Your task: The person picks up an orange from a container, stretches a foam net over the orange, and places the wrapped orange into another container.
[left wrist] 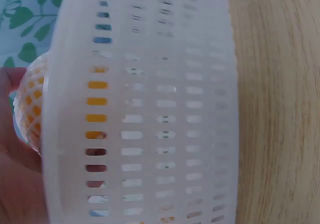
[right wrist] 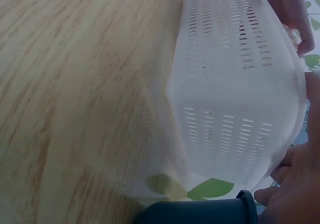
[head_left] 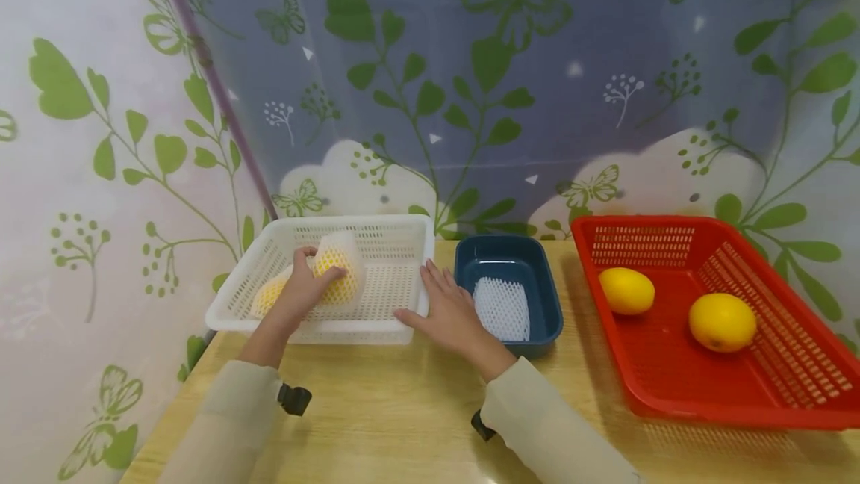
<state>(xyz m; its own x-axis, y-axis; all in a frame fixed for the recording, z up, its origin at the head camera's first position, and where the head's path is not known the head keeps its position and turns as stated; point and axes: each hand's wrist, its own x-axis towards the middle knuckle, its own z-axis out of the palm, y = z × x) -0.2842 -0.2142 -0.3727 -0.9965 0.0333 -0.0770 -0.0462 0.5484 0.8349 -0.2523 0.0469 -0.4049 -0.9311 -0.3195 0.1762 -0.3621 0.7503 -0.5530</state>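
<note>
In the head view my left hand (head_left: 300,297) grips a yellow fruit in a white foam net (head_left: 341,275), thumb across its front, inside the white basket (head_left: 309,326). Beside it, partly behind the hand, lies a second netted yellow fruit (head_left: 269,294). My right hand (head_left: 452,314) rests on the basket's right rim with fingers extended. The left wrist view shows the slotted basket wall (left wrist: 145,144) hiding much of the held fruit (left wrist: 32,104). From the right wrist, the basket corner (right wrist: 235,92) appears with the right hand (right wrist: 295,184) against its rim.
Right of the white basket stands a dark blue tub (head_left: 552,305) with an unfilled white foam net (head_left: 502,308) in it. Farther right, a red basket (head_left: 665,394) holds two bare yellow fruits (head_left: 723,322). A patterned curtain (head_left: 430,95) hangs behind the wooden table (head_left: 390,417).
</note>
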